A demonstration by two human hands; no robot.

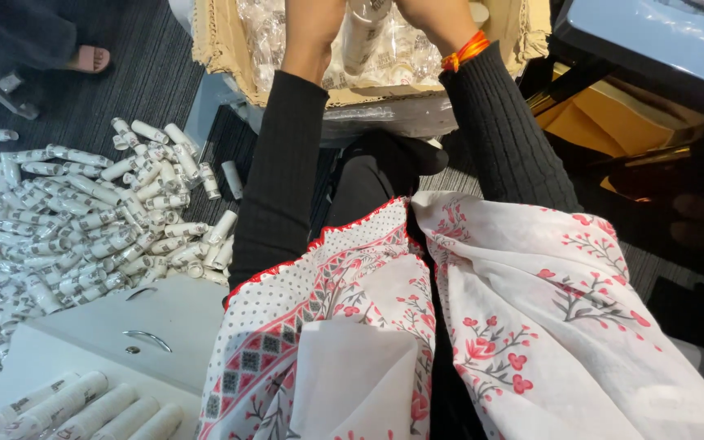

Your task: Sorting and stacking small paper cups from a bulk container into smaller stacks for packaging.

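Both my arms, in black ribbed sleeves, reach forward into an open cardboard box filled with white tubes in clear wrap. My left forearm and my right forearm are bare from the wrist up. An orange band sits on the right wrist. Both hands are cut off by the top edge of the view, so what they hold is hidden. One white tube stands upright between the two forearms.
A large heap of wrapped white tubes lies on the dark carpet at left. A white drawer unit with a metal handle stands near me, tubes on top. A white floral cloth covers my lap. Another person's sandalled foot is far left.
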